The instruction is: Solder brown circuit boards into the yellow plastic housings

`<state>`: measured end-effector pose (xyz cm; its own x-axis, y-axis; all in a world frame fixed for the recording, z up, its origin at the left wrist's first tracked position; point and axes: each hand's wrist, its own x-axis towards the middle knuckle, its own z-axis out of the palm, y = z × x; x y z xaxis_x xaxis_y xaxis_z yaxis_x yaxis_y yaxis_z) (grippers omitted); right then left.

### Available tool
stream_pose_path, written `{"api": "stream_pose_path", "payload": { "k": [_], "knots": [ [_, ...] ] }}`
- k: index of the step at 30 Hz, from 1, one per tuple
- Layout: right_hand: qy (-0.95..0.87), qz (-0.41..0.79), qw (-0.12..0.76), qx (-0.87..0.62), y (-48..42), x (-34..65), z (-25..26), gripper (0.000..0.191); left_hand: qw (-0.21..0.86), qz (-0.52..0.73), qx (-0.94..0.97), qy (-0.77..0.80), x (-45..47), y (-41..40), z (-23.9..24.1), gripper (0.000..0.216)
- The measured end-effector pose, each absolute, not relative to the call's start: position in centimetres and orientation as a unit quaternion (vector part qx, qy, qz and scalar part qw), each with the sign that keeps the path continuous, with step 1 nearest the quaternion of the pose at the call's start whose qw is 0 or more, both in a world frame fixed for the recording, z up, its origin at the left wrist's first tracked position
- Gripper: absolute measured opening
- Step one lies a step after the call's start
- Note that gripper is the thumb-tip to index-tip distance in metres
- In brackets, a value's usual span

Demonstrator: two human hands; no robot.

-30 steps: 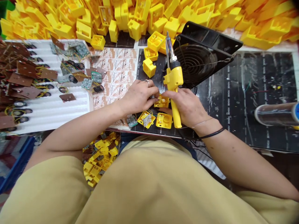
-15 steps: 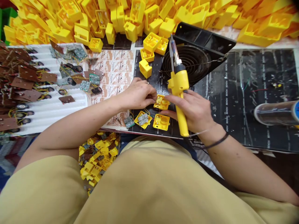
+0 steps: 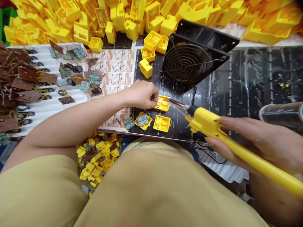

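**Iron tip meets a small yellow housing at a crowded bench**

A small yellow housing (image 3: pixel 162 103) lies open side up on the black mat (image 3: pixel 236 94) near the bench's front edge, pinned at its left end by the left hand (image 3: pixel 142 93), whose fingers close on it, apparently to keep it from sliding under the tool. The right hand (image 3: pixel 267 143) has its grip wrapped round the long yellow handle of a soldering iron (image 3: pixel 208 124), held low and slanted so that the dark tip reaches the housing's right side; whether tip and part touch cannot be told. Just in front lie two more yellow housings (image 3: pixel 162 123), one carrying a grey circuit board (image 3: pixel 142 119), with a loose board (image 3: pixel 129 123) beside them. Behind stands a tilted black fan (image 3: pixel 189 61), its grille facing the work. A heap of yellow casings (image 3: pixel 132 19) lines the back of the bench, brown boards with wires (image 3: pixel 21 78) crowd the white corrugated sheet (image 3: pixel 54 110) at left, and a blurred spool (image 3: pixel 281 115) sits at right. Nothing stands between iron and housing
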<state>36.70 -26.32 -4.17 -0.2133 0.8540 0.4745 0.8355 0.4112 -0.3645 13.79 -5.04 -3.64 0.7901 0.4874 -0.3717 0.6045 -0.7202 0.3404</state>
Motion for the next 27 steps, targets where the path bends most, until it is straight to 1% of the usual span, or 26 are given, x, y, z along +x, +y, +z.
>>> {"api": "stream_pose_path", "payload": {
  "k": [2, 3, 6, 8, 12, 16, 21, 27],
  "knots": [
    [-0.801, 0.011, 0.344, -0.491, -25.3, 36.2, -4.9, 0.054, 0.232, -0.129, 0.915, 0.302, 13.9, -5.1, -3.6, 0.01],
    [-0.805, 0.019, 0.357, -0.473, -24.9, 35.9, -5.1, 0.052, 0.234, -0.13, 0.913, 0.307, 13.9, -5.1, -3.6, 0.009],
    [-0.815, 0.026, 0.377, -0.439, -24.1, 35.5, -5.2, 0.039, 0.232, -0.13, 0.911, 0.316, 14.0, -5.1, -3.6, 0.009],
    [-0.831, 0.013, 0.364, -0.421, -23.7, 35.4, -5.2, 0.034, 0.228, -0.121, 0.914, 0.314, 14.0, -5.2, -3.6, 0.009],
    [-0.848, 0.017, 0.349, -0.398, -22.9, 35.3, -4.5, 0.032, 0.217, -0.13, 0.913, 0.321, 14.1, -5.4, -3.5, 0.012],
    [-0.87, 0.026, 0.326, -0.37, -22.2, 35.2, -3.3, 0.017, 0.206, -0.122, 0.915, 0.325, 14.2, -5.5, -3.5, 0.011],
    [-0.866, 0.039, 0.33, -0.374, -22.5, 35.8, -2.5, 0.024, 0.209, -0.127, 0.914, 0.324, 14.3, -5.5, -3.5, 0.009],
    [-0.867, 0.048, 0.327, -0.373, -22.5, 36.1, -3.6, 0.026, 0.216, -0.135, 0.909, 0.33, 14.5, -5.5, -3.4, 0.009]
  ]
}}
